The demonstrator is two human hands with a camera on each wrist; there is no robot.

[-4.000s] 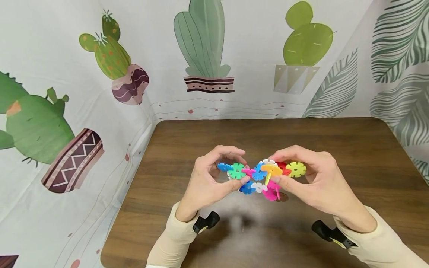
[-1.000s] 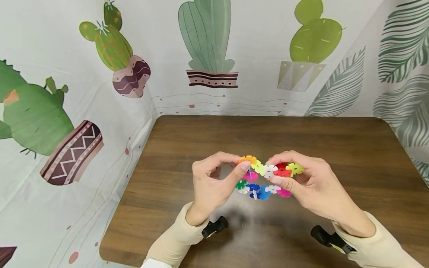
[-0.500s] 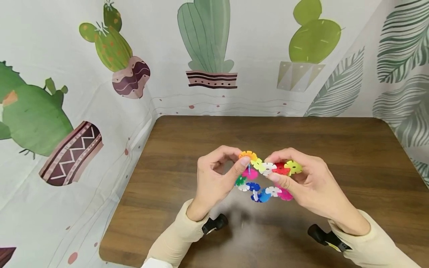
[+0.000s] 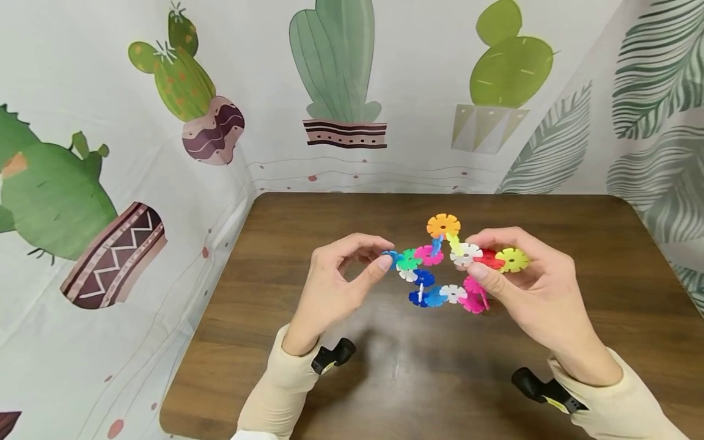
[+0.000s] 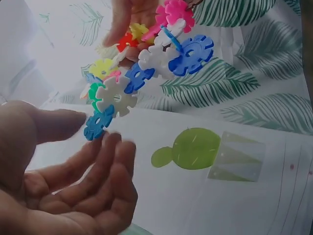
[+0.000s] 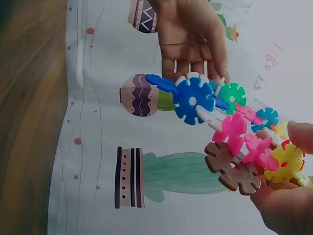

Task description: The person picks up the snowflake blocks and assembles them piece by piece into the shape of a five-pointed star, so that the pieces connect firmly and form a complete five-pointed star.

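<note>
A ring-like chain of interlocking flower-shaped plastic discs (image 4: 434,296) is held in the air between both hands. My left hand (image 4: 335,284) pinches a blue disc (image 5: 99,122) at the chain's left side, thumb on one face and fingers on the other. My right hand (image 4: 533,287) grips the right side by a white disc (image 4: 466,254) and a red disc (image 4: 489,259), with a yellow disc (image 4: 513,260) beyond them. An orange disc (image 4: 443,226) stands up at the top. A brown disc (image 6: 232,168) shows in the right wrist view; the right fingers are partly hidden behind the discs.
The brown wooden table (image 4: 308,226) lies below the hands. Behind and to the left hangs a white cloth (image 4: 418,73) printed with cacti and leaves. Each wrist carries a black strap-on camera (image 4: 334,355).
The left hand has let go of the orange disc and moved left to the blue disc. The orange disc now points upward, the loop is spread wider, and the right hand has shifted right.
</note>
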